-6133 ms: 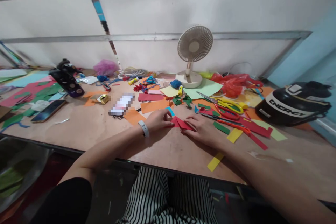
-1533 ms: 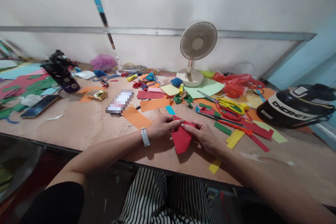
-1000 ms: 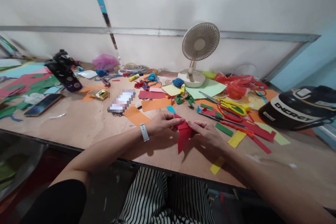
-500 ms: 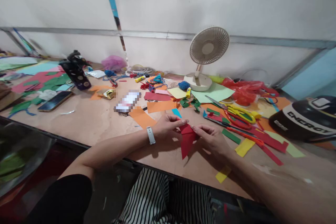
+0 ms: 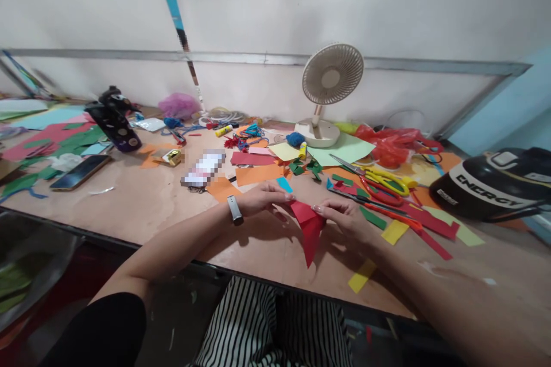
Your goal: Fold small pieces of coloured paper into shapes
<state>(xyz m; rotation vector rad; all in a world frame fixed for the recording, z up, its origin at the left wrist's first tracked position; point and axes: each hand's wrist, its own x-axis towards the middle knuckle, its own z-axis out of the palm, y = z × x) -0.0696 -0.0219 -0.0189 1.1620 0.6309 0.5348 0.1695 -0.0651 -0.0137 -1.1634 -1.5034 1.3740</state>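
A folded red paper (image 5: 310, 230) hangs point-down just above the wooden table (image 5: 142, 206), held between both hands. My left hand (image 5: 263, 198), with a white wristband, pinches its upper left edge. My right hand (image 5: 344, 219) pinches the upper right edge, thumb and fingers closed on the fold. Both hands are near the table's front edge, in the middle of the view.
Coloured paper scraps lie all around. Yellow scissors (image 5: 385, 179) and red scissors (image 5: 379, 194) lie right of my hands. A desk fan (image 5: 328, 89) stands behind, a black helmet (image 5: 495, 183) at right, a phone (image 5: 77, 172) and a black device (image 5: 112, 120) at left. A white partition backs the table.
The red paper was lying flat under my hands six seconds ago; it is now lifted off the table and folded narrower, hanging point-down. Both hands stay pinched on it.
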